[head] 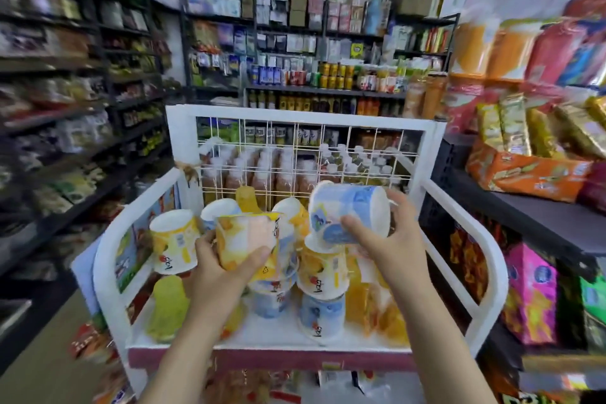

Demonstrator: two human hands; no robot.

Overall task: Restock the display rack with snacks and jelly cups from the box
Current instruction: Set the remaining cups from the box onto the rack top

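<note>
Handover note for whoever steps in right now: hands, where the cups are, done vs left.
Left hand: grips a yellow jelly cup, lying on its side above the pile.
Right hand: grips a blue jelly cup, also tipped sideways, above the right stack.
White display rack: top tray already holds a good many yellow and blue cups, some stacked, plus yellow snack bags at the edges.
Done: part of the tray is filled.
Left: set down both held cups. The supply box is out of view, so remaining stock is unknown.
</note>
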